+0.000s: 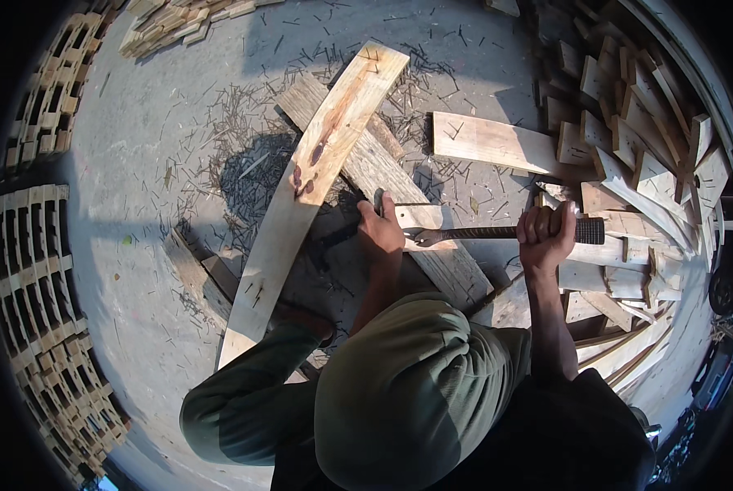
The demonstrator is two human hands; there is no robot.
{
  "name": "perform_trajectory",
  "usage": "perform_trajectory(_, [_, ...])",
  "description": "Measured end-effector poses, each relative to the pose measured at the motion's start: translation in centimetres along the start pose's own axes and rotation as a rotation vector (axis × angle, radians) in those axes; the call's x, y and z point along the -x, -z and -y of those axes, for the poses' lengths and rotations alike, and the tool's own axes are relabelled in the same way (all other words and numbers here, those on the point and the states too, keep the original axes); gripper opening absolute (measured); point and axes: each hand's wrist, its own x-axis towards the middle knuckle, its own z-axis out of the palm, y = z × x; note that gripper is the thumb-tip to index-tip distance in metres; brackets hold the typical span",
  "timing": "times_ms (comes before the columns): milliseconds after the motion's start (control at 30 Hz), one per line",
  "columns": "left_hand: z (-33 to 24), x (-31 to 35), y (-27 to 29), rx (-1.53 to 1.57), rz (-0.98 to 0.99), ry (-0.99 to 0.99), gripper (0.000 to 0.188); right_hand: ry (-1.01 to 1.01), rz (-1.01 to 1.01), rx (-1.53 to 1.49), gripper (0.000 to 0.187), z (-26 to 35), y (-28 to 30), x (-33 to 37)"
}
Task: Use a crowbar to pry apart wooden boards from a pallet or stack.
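Observation:
My right hand [546, 237] is wrapped round the dark gridded grip of a hammer [477, 233] with a ribbed shaft. Its metal head points left, close to my left hand [381, 233]. The fingers of my left hand are drawn together over a weathered board [456, 274]; what they hold, if anything, is too small to make out. A long pale board [333, 143] with dark knots lies across the weathered one, left of that hand. Bent nails stick up near both of its ends. My bent knees partly hide the ground below.
Loose nails [248, 106] litter the concrete around the boards. Another nailed board [493, 143] lies to the right, against a big heap of wood pieces [628, 164]. Stacked pallets [35, 254] line the left side. More planks [170, 24] lie at the far left.

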Motion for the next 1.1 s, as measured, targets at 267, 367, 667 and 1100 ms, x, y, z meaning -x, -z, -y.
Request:
perform_trajectory(267, [-0.3,0.2,0.0,0.021,0.001,-0.072,0.035,0.105,-0.382,0.089,0.047,2.4,5.9,-2.4])
perform_trajectory(367, [1.2,-0.5,-0.5,0.046,-0.07,-0.144,0.037,-0.008,-0.389,0.415,0.042,0.6,3.8,-3.7])
perform_trajectory(667, [-2.0,1.5,0.0,0.193,-0.119,-0.336,0.038,0.492,0.248,1.528,0.062,-3.8,5.1,-1.8])
perform_trajectory(1100, [-8.9,-3.5,7.1,0.384,0.327,-0.408,0.032,0.0,-0.492,0.445,0.055,0.2,14.4,2.1])
